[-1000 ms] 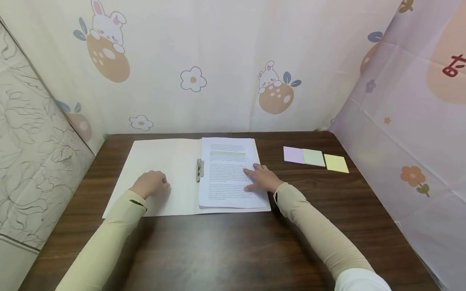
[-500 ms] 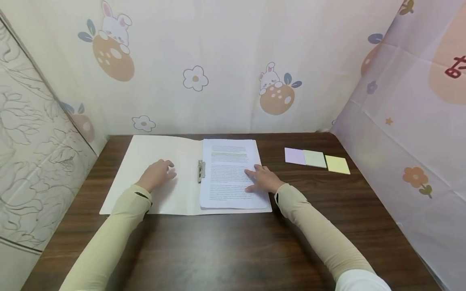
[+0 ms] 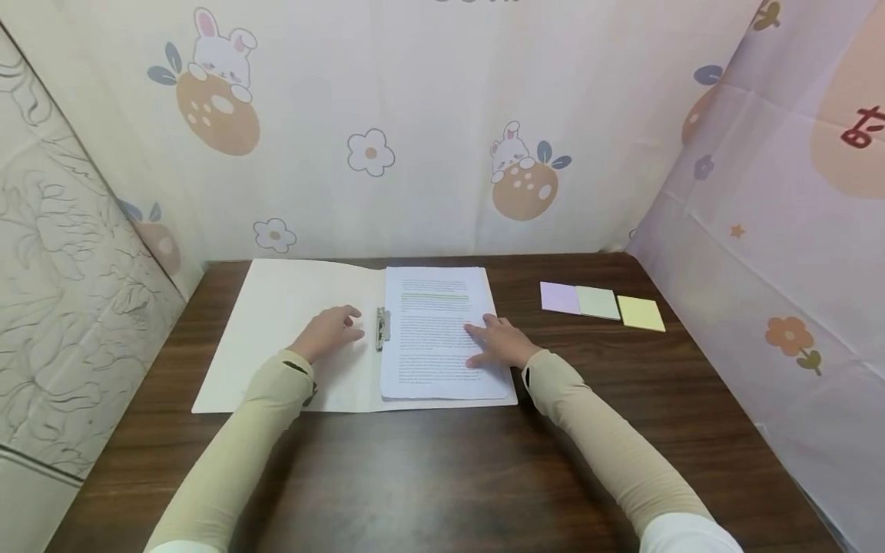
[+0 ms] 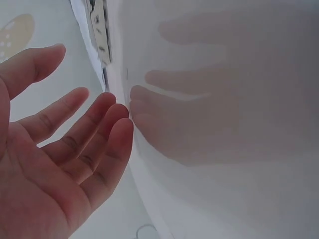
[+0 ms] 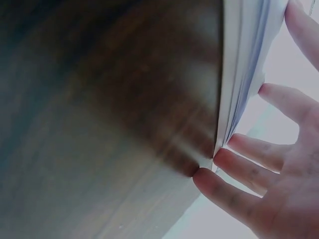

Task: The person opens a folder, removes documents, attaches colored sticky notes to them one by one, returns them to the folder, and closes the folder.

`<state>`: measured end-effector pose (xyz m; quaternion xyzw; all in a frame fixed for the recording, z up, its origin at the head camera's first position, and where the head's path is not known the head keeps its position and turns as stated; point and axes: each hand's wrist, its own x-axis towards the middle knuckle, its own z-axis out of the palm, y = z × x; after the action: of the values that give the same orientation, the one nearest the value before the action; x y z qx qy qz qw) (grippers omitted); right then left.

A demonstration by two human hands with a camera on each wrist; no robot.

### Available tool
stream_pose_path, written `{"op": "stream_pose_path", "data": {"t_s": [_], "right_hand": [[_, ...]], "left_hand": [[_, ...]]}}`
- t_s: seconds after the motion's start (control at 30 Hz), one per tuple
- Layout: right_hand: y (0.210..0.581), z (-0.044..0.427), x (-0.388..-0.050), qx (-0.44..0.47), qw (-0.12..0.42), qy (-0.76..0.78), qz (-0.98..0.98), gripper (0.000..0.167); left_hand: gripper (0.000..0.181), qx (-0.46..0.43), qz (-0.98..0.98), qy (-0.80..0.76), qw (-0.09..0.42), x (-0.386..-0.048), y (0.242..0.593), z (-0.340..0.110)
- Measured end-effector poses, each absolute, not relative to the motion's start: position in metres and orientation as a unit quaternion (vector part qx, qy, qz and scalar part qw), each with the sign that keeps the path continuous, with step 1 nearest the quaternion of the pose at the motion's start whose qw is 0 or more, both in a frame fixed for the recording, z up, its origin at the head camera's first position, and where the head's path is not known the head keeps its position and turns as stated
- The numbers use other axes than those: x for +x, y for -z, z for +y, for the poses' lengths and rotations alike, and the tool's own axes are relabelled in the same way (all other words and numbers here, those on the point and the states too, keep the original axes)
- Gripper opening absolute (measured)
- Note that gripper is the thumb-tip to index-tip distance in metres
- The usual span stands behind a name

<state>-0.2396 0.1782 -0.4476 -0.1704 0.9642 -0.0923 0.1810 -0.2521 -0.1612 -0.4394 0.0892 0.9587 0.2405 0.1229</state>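
Note:
An opened white folder (image 3: 276,307) lies on the dark wooden table, with a metal clip (image 3: 379,329) near its spine. On its right half rests a stack of printed paper (image 3: 432,346), the top sheet marked by a green highlighted line. My left hand (image 3: 326,333) is over the folder's bare left half, left of the clip; its loosely bent fingers (image 4: 107,149) hold nothing and cast a shadow on the cover. My right hand (image 3: 503,343) rests on the stack's right edge. In the right wrist view its spread fingers (image 5: 249,174) touch the paper and folder edge.
Purple (image 3: 559,297), pale green (image 3: 598,302) and yellow sticky notes (image 3: 641,312) lie at the table's back right. A patterned curtain (image 3: 429,92) stands behind the table (image 3: 442,476) and another along the right side.
My left hand has moved right across the folder toward the clip, and its fingers have loosened from a tighter curl. My right hand stays on the paper stack.

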Motion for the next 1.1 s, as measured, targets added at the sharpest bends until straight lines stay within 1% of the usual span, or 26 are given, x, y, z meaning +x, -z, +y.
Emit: {"op": "stream_pose_path", "data": {"t_s": [0.23,0.37,0.57,0.67,0.87,1.1], "right_hand": [[0.439,0.181,-0.245,-0.140,0.198,0.132,0.961,0.086],[0.441,0.181,-0.247,-0.137,0.189,0.147,0.961,0.083],[0.441,0.181,-0.248,-0.131,0.168,0.174,0.961,0.077],[0.437,0.180,-0.250,-0.116,0.167,0.187,0.961,0.075],[0.436,0.177,-0.251,-0.099,0.160,0.201,0.961,0.072],[0.438,0.178,-0.256,-0.082,0.153,0.225,0.959,0.069]], "left_hand": [[0.050,0.124,0.960,-0.223,0.116,-0.257,0.447,-0.143],[0.050,0.134,0.962,-0.211,0.111,-0.255,0.451,-0.136],[0.041,0.140,0.967,-0.192,0.093,-0.254,0.454,-0.132],[0.038,0.142,0.967,-0.194,0.084,-0.254,0.453,-0.133],[0.037,0.135,0.966,-0.199,0.091,-0.254,0.451,-0.134],[0.029,0.132,0.967,-0.198,0.094,-0.256,0.450,-0.132]]}}
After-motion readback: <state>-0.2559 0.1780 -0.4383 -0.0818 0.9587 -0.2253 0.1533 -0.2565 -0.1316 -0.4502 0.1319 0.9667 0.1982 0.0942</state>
